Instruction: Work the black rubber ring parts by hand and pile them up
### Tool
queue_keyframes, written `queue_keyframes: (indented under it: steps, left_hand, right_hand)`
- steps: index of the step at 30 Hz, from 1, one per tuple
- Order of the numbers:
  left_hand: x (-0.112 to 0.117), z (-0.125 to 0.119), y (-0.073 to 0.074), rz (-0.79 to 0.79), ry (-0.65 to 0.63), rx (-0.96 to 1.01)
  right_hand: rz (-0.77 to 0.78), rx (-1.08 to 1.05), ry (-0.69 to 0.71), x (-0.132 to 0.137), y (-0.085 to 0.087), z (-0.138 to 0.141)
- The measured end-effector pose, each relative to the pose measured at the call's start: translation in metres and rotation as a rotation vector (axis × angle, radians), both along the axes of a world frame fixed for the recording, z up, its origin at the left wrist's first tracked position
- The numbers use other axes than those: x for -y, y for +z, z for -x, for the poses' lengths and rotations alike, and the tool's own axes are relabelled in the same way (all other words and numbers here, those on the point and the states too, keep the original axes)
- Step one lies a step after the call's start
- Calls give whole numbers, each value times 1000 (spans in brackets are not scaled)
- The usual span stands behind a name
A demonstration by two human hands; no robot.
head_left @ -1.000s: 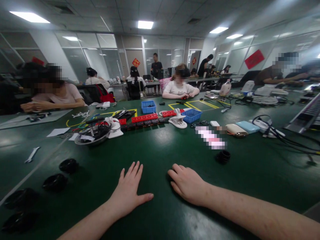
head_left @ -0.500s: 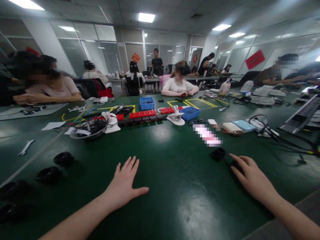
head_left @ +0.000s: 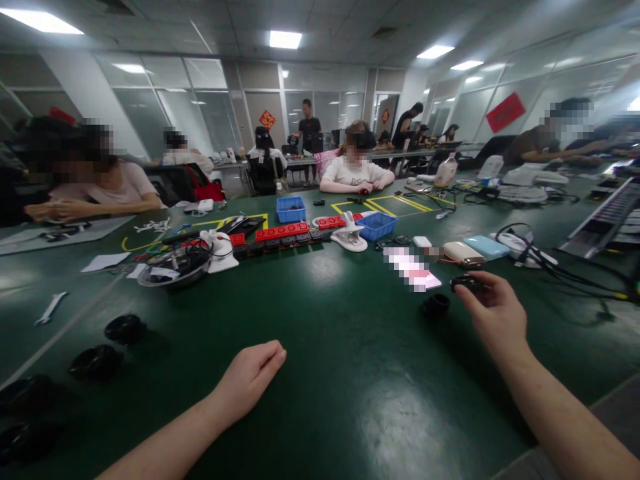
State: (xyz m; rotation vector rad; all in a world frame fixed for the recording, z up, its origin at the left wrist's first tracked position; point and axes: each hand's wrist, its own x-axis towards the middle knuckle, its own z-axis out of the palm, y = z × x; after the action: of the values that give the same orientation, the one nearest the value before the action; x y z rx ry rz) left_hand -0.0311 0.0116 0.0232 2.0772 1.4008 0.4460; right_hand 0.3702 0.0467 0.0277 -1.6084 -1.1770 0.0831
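My right hand [head_left: 495, 317] is raised a little above the green table [head_left: 325, 360] at the right, its fingertips pinched on a small black round part [head_left: 466, 283]. Just left of it a black ring-shaped part [head_left: 435, 305] sits on the table. My left hand [head_left: 249, 377] rests on the table near the middle, fingers curled loosely inward, with nothing visible in it.
Several black round caps [head_left: 125, 328] lie at the left, with a wrench [head_left: 49, 307] beyond. A clear bowl of parts [head_left: 175, 267], red and black power strips [head_left: 283, 233], blue bins [head_left: 377, 225], phones [head_left: 465, 252] and cables [head_left: 575, 267] cross the middle. Other people sit around the table.
My right hand moved from the table's middle out to the right, then lifted with a small black part pinched in its fingers. My left hand's flat fingers curled in.
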Motion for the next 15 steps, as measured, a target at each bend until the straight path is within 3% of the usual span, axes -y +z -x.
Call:
queue_keyframes:
  steps: [8,15]
  left_hand:
    - [-2,3,-6,7,60,-30]
    - [-2,-1,-1,-18,-2,-110]
  right_hand:
    - [89,2,159,1,-5,-6]
    - [234,94,251,0,-7,-8]
